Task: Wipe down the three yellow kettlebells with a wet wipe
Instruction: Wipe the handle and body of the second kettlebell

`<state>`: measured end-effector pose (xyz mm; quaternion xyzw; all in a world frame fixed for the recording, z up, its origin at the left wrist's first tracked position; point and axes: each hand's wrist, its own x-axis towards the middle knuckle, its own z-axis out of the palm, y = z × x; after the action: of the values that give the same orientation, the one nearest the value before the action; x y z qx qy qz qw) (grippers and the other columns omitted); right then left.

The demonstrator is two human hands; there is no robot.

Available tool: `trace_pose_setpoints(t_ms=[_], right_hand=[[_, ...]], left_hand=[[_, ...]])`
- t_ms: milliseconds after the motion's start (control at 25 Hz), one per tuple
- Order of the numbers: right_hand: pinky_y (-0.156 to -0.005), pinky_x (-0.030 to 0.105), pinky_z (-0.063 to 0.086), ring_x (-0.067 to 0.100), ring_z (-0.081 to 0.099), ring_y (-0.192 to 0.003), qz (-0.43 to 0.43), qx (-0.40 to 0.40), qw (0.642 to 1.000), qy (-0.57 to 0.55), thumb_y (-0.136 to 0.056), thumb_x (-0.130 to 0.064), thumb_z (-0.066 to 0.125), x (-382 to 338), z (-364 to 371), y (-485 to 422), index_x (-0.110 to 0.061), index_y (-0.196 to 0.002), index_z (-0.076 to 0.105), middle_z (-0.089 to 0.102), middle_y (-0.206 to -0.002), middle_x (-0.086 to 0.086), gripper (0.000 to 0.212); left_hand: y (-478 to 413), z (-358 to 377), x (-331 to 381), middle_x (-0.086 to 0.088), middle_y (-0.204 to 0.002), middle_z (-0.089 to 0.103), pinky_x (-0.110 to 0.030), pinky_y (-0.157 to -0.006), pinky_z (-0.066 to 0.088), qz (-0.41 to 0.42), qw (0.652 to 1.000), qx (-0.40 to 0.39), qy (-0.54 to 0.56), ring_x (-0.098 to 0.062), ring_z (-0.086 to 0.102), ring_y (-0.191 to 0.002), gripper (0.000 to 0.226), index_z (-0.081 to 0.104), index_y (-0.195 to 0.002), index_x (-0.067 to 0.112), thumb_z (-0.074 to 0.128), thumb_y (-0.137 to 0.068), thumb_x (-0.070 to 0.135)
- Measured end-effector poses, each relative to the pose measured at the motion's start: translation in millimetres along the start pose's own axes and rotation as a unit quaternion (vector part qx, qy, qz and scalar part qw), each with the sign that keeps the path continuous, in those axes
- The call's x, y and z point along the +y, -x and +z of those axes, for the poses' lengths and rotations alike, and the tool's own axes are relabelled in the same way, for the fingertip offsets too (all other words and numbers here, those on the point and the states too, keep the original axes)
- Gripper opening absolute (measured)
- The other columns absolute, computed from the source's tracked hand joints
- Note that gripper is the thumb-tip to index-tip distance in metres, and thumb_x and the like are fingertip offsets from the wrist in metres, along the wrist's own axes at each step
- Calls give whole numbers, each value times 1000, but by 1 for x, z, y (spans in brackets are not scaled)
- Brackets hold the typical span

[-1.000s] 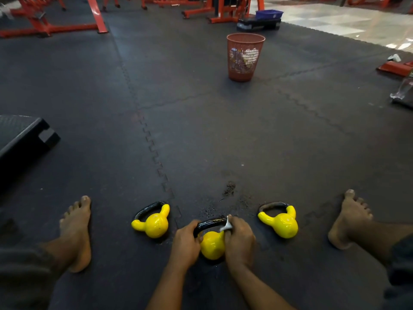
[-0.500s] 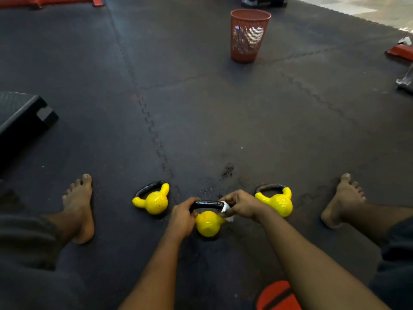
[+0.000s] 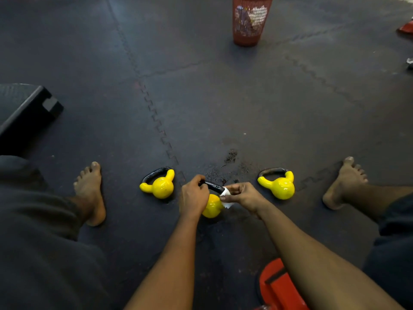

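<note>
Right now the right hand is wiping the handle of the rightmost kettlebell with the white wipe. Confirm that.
Wrong kettlebell: the head view shows the right hand holding the white wipe on the handle of the middle kettlebell. The rightmost kettlebell lies untouched.

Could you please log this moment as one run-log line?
phase: wiping middle kettlebell | left hand: grips its handle | right hand: pinches wet wipe at handle | left kettlebell, right kettlebell: free on mat

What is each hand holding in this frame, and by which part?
The left hand grips the middle kettlebell by the left end of its black handle. The right hand pinches a white wet wipe against the handle's right end.
</note>
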<state>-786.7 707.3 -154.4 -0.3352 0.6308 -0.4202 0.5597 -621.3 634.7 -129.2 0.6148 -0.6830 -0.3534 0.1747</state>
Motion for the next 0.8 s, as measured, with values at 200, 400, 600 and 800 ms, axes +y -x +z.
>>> trace_pose_setpoints(t_ms=[200,400,600,800], right_hand=[[-62,7,43,-17,57,-63,-82,209,971,79,-74,-11,82,-9,23,2,-9,-103,76,73,-85,-1,30],[-73,13,51,-8,63,-75,-158,312,930,110,-75,2,71,-5,59,-2,-11,-100,77,76,-93,3,29],[-77,7,47,3,65,-88,-165,216,951,149,-83,-2,68,-18,61,-6,-13,-109,74,74,-104,5,29],[-64,13,45,2,61,-80,-32,52,966,252,-83,-26,75,-42,27,-30,-17,-97,78,76,-97,-1,18]], left_hand=[[-4,0,-2,-13,-91,67,-34,-66,46,4,1000,-5,-22,-35,60,-87,25,59,-95,21,52,-90,44],[-12,-6,-16,-15,-90,68,-36,-69,48,-2,1000,-6,-15,-35,61,-88,26,62,-96,17,54,-91,42],[-15,-11,-32,-14,-94,69,-37,-73,49,5,1000,-1,-15,-35,61,-91,26,63,-101,16,53,-93,38],[-15,-12,-35,-11,-92,69,-35,-72,48,36,999,-14,-3,-30,62,-87,22,63,-102,18,56,-93,37]])
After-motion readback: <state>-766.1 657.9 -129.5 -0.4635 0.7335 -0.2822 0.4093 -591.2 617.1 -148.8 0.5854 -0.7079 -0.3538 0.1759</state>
